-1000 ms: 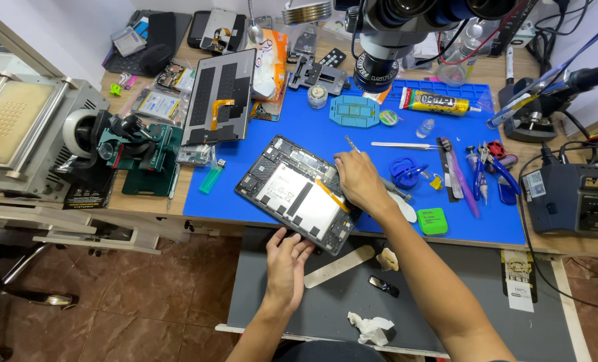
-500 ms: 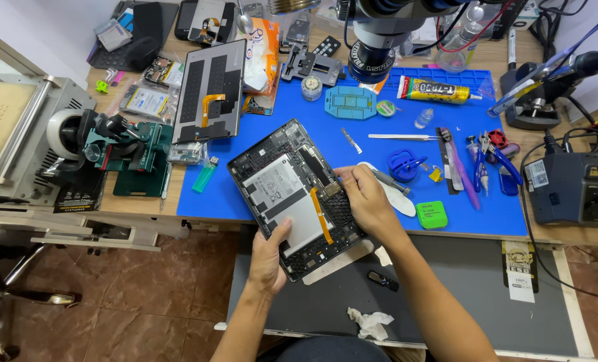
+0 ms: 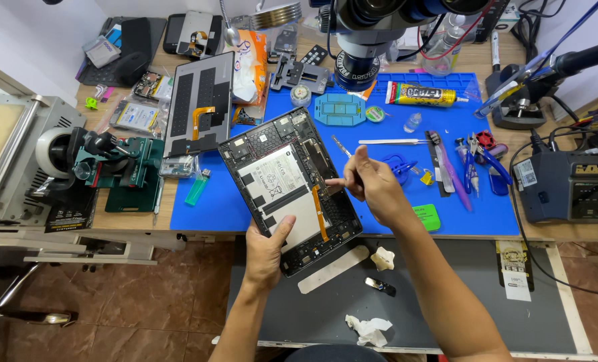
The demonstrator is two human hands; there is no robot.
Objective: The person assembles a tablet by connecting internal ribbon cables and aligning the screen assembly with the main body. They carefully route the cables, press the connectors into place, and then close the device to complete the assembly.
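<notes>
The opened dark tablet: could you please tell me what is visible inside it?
Inside the opened dark tablet lie a white rectangular battery, an orange flex ribbon and dark circuit boards. The left hand covers the near edge; the right hand hides the right rim.

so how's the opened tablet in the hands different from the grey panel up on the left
The tablet shows its white battery and circuit boards; the grey panel is mostly plain grey with dark strips. The left hand holds the tablet and the right hand touches it; the panel lies untouched. Both carry an orange flex strip.
</notes>
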